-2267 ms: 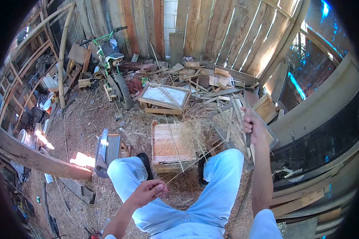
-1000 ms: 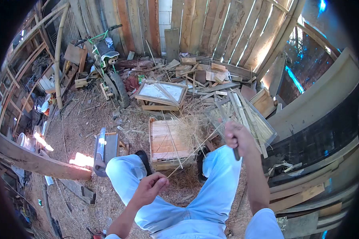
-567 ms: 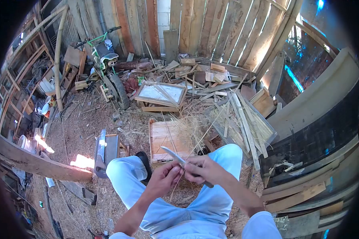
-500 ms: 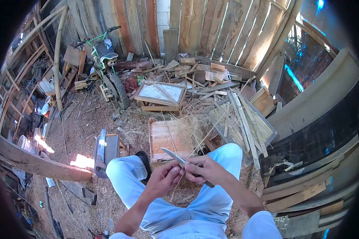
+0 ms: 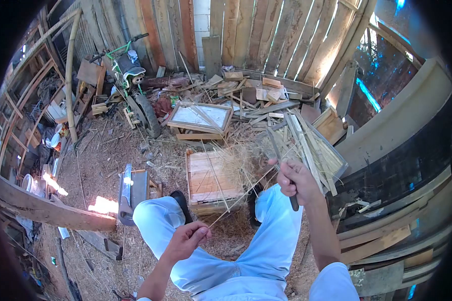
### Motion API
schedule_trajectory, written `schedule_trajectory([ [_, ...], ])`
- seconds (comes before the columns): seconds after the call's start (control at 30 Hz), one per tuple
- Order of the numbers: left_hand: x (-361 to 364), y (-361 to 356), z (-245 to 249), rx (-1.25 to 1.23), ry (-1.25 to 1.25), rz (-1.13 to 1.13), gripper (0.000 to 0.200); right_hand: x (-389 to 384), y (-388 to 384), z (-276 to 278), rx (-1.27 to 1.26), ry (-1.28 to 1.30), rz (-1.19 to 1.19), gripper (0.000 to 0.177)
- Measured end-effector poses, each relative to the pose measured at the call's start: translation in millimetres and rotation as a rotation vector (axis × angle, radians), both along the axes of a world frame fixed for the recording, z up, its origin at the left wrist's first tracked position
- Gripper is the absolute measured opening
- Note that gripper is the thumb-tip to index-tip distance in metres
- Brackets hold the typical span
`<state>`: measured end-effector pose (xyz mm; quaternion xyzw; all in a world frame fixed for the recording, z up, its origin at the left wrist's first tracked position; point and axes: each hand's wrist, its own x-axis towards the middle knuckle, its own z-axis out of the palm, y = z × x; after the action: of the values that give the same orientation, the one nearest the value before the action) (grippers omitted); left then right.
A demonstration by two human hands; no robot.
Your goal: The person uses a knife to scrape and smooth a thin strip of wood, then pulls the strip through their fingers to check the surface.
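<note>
My right hand (image 5: pixel 297 179) is closed around the dark handle of a knife (image 5: pixel 274 144), above my right knee, with the blade pointing up and away. A thin straw stalk (image 5: pixel 236 199) runs from my left hand (image 5: pixel 192 238) up toward my right hand. My left fingers pinch its near end, over my left thigh. Whether my right fingers also touch the far end is too small to tell. Beyond my hands, a shallow wooden crate (image 5: pixel 206 175) lies on the ground with loose straw (image 5: pixel 238 165) at its right side.
A handsaw (image 5: pixel 127 188) rests on a dark box (image 5: pixel 140 185) at the left. A framed panel (image 5: pixel 198 116), scrap wood (image 5: pixel 271 95) and a small motorbike (image 5: pixel 138 100) stand farther back. A thick beam (image 5: pixel 50 208) crosses the left side.
My hands have moved apart. My right hand has gone up and right with the knife, whose blade now points upward. My left hand has shifted slightly down and left, holding the stalk.
</note>
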<state>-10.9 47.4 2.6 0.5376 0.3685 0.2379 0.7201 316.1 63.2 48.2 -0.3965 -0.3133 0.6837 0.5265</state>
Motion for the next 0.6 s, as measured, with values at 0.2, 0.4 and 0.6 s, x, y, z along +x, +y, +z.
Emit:
schedule_trajectory([
  [0.2, 32, 8, 9, -0.153, -0.195, -0.092, 0.020, -65, -18, -14, 0.049, -0.055, 0.410, 0.036],
  [0.4, 40, 12, 20, -0.333, -0.266, -0.146, 0.021, -71, -24, -22, 0.042, -0.096, 0.487, 0.027],
  [0.6, 35, 7, 16, -0.253, -0.218, -0.166, 0.024, -48, -18, 0, 0.069, -0.135, 0.306, 0.029],
])
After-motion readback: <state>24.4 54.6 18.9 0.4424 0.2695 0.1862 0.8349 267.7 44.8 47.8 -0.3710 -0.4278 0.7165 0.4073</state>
